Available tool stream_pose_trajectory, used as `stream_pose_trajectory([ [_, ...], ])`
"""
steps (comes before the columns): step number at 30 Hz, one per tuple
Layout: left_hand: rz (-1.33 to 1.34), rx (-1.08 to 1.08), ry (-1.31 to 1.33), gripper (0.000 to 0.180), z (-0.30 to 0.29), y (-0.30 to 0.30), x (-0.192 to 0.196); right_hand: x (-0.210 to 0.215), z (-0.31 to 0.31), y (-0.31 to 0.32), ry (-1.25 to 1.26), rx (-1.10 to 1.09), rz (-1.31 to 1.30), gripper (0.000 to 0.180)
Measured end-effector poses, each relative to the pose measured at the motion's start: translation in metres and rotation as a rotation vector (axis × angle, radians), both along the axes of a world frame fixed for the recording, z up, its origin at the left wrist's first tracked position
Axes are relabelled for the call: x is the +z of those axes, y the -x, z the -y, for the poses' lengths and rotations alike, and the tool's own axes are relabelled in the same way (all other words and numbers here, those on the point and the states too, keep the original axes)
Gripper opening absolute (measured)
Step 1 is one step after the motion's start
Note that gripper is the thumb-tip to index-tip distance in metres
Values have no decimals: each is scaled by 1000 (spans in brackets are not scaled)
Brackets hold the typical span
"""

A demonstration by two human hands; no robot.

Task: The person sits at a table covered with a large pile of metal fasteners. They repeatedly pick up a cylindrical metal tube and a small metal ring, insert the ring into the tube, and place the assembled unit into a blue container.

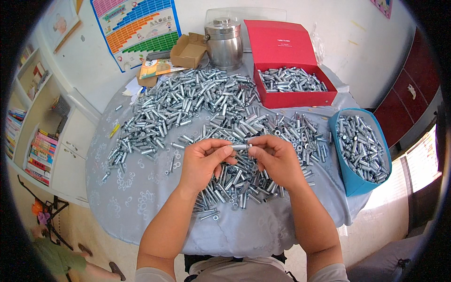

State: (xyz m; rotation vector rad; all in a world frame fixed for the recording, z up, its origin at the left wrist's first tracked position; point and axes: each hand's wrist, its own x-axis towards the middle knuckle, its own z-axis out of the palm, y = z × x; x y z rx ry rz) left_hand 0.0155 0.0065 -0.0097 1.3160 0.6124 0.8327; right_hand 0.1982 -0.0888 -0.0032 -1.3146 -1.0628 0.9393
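Between my two hands, over the middle of the table, a silvery expansion bolt (240, 147) lies level, pinched at both ends. My left hand (203, 160) is closed, its thumb and forefinger on the bolt's left end. The fingertips of my right hand (278, 159) grip the right end, where a washer or nut seems to sit; its exact shape is too small to tell. Under and around my hands spreads a loose pile of metal sleeves, bolts and washers (235, 185). Behind it, a larger heap of similar bolts (188, 96) covers the far left of the table.
An open red box (298, 99) full of bolts stands at the far right, and a teal fabric bin (354, 181) of bolts nearer. Behind are a steel pot (224, 47) and a cardboard box (187, 52). A yellow marker (114, 131) lies left. Another person's green clothing (51, 256) shows lower left.
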Motion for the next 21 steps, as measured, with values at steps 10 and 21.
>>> stream_pose_trajectory([
  [10,1,21,76,18,3,0,4,1,1,5,11,-21,18,21],
  [21,-50,97,187,24,3,-3,8,-2,-3,2,-488,-185,552,20],
])
